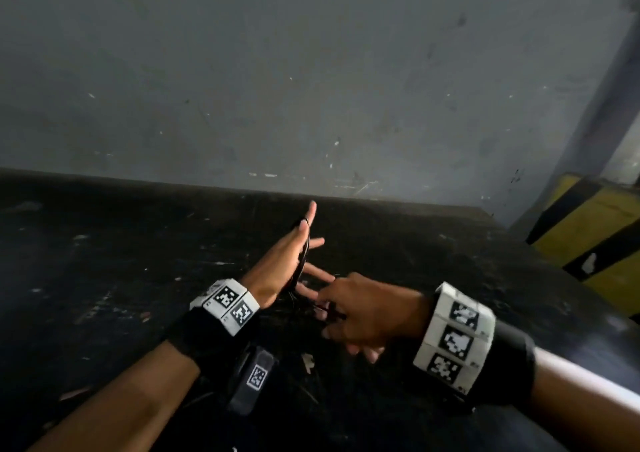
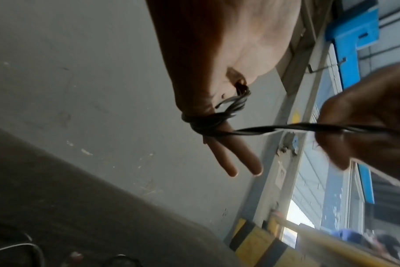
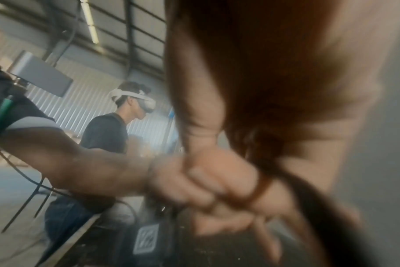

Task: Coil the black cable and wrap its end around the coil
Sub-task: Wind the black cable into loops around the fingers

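My left hand point(image 1: 287, 257) is raised over the dark table with its fingers point(image 2: 231, 162) straight. The black cable point(image 2: 208, 122) is wound in several turns around those fingers and across the palm point(image 1: 304, 254). A free strand of the cable point(image 2: 286, 129) runs taut from the coil to my right hand point(image 2: 365, 117). My right hand point(image 1: 356, 313) sits just right of the left palm and pinches that strand with curled fingers. The right wrist view is blurred; it shows my right hand point(image 3: 263, 90) close up and the cable is not clear there.
The black scuffed table point(image 1: 104, 278) ends at a grey wall point(image 1: 311, 71). A yellow and black striped barrier point(image 1: 595, 230) stands at the right. A small black device with a marker point(image 1: 254, 379) lies under my left wrist. Another person wearing a headset point(image 3: 117, 126) stands behind.
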The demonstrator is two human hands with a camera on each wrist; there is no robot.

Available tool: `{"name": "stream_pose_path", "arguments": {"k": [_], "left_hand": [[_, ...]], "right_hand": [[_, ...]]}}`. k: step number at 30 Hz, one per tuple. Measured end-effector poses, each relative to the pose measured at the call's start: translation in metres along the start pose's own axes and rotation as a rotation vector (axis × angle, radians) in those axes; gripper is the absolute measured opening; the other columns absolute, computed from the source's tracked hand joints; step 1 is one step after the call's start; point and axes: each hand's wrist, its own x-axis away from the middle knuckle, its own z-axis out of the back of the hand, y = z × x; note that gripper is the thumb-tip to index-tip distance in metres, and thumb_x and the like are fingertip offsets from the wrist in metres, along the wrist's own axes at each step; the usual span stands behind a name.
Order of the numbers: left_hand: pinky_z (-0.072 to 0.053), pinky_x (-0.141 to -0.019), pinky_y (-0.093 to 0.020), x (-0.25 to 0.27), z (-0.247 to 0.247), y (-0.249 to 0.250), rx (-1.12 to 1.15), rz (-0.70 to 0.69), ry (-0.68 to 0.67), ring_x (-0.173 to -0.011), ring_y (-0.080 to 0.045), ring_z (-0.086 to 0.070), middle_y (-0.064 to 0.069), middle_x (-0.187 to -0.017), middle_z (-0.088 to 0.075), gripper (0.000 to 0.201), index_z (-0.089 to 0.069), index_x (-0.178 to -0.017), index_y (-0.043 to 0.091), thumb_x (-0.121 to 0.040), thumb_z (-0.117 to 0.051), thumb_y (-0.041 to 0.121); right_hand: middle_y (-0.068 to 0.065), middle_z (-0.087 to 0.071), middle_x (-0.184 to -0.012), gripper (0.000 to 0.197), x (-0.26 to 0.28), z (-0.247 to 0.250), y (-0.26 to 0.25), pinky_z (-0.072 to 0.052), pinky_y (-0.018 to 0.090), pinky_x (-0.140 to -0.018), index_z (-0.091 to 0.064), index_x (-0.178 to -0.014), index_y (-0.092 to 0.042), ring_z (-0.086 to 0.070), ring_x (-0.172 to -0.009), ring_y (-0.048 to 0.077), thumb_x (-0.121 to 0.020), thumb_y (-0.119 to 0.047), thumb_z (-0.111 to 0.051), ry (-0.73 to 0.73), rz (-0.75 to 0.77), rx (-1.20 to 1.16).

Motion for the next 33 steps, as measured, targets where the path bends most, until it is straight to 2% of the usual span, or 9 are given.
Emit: {"name": "stream_pose_path", "arguments": {"k": [6, 11, 14, 17, 20, 25, 27, 30, 33], "left_hand": [[-0.061, -0.058, -0.044, 0.022, -0.009, -0.023, -0.157, 0.14, -0.133, -0.09, -0.03, -0.072, -0.01, -0.154, -0.03, 0.052, -0.012, -0.134, 0.067, -0.084, -0.028, 0.067], [-0.06, -0.051, -0.04, 0.031, -0.022, -0.015, -0.187, 0.22, -0.297, -0.093, -0.034, -0.071, -0.012, -0.156, -0.025, 0.048, -0.012, -0.134, 0.066, -0.088, -0.026, 0.063], [-0.059, -0.049, -0.039, 0.037, -0.026, -0.013, -0.172, 0.271, -0.379, -0.097, -0.038, -0.068, -0.011, -0.156, -0.027, 0.047, -0.016, -0.136, 0.063, -0.09, -0.028, 0.061], [-0.058, -0.045, -0.035, 0.043, -0.026, -0.01, -0.072, 0.316, -0.463, -0.102, -0.042, -0.065, -0.009, -0.154, -0.033, 0.052, -0.017, -0.139, 0.06, -0.089, -0.027, 0.063], [-0.057, -0.043, -0.032, 0.047, -0.027, -0.001, 0.05, 0.307, -0.525, -0.105, -0.043, -0.063, -0.007, -0.152, -0.037, 0.047, -0.021, -0.137, 0.062, -0.089, -0.023, 0.062], [-0.057, -0.043, -0.032, 0.046, -0.024, 0.008, 0.244, 0.214, -0.62, -0.1, -0.04, -0.065, -0.007, -0.148, -0.044, 0.046, -0.026, -0.136, 0.062, -0.09, -0.021, 0.059], [-0.057, -0.042, -0.031, 0.044, -0.025, 0.013, 0.308, 0.191, -0.632, -0.098, -0.037, -0.067, -0.009, -0.147, -0.045, 0.045, -0.028, -0.134, 0.064, -0.09, -0.023, 0.06], [-0.056, -0.04, -0.03, 0.037, -0.03, 0.021, 0.399, 0.129, -0.621, -0.097, -0.035, -0.069, -0.011, -0.145, -0.047, 0.044, -0.027, -0.135, 0.063, -0.091, -0.02, 0.059], [-0.055, -0.037, -0.029, 0.023, -0.039, 0.033, 0.529, 0.052, -0.571, -0.095, -0.036, -0.07, -0.014, -0.145, -0.047, 0.045, -0.025, -0.138, 0.057, -0.094, -0.018, 0.057]], "right_hand": [[-0.003, -0.062, -0.062, 0.019, 0.015, 0.057, -0.008, -0.047, 0.018, -0.049, -0.055, -0.074, -0.02, -0.056, -0.042, 0.007, -0.079, -0.023, -0.072, -0.106, -0.134, 0.33], [0.004, -0.07, -0.072, 0.02, 0.013, 0.091, -0.001, -0.048, 0.02, -0.057, -0.068, -0.082, -0.01, -0.064, -0.062, 0.014, -0.078, -0.029, -0.072, -0.07, -0.108, 0.495], [0.0, -0.069, -0.065, 0.021, 0.016, 0.114, 0.008, -0.049, 0.023, -0.059, -0.067, -0.067, -0.018, -0.065, -0.062, 0.014, -0.074, -0.037, -0.075, 0.034, -0.066, 0.504], [-0.014, -0.055, -0.044, 0.031, 0.024, 0.131, 0.022, -0.036, 0.01, -0.05, -0.058, -0.053, -0.023, -0.049, -0.045, 0.001, -0.072, -0.041, -0.075, 0.169, -0.007, 0.411], [-0.016, -0.049, -0.04, 0.035, 0.019, 0.128, 0.046, -0.033, 0.01, -0.047, -0.054, -0.049, -0.026, -0.042, -0.042, 0.002, -0.075, -0.038, -0.073, 0.293, 0.05, 0.272], [0.004, -0.062, -0.057, 0.019, 0.005, 0.094, 0.092, -0.051, 0.025, -0.051, -0.062, -0.072, -0.008, -0.059, -0.049, 0.016, -0.086, -0.021, -0.065, 0.413, 0.059, -0.063], [0.01, -0.064, -0.061, 0.023, 0.001, 0.072, 0.102, -0.052, 0.021, -0.05, -0.062, -0.076, -0.001, -0.061, -0.047, 0.013, -0.091, -0.019, -0.058, 0.454, 0.041, -0.211], [0.006, -0.06, -0.058, 0.027, -0.012, 0.038, 0.105, -0.048, 0.019, -0.049, -0.061, -0.068, -0.008, -0.054, -0.045, 0.004, -0.093, -0.016, -0.055, 0.558, 0.087, -0.355], [-0.008, -0.056, -0.075, 0.021, -0.021, 0.012, 0.093, -0.046, 0.013, -0.065, -0.062, -0.077, -0.015, -0.05, -0.06, -0.011, -0.09, -0.001, -0.055, 0.649, 0.142, -0.368]]}}
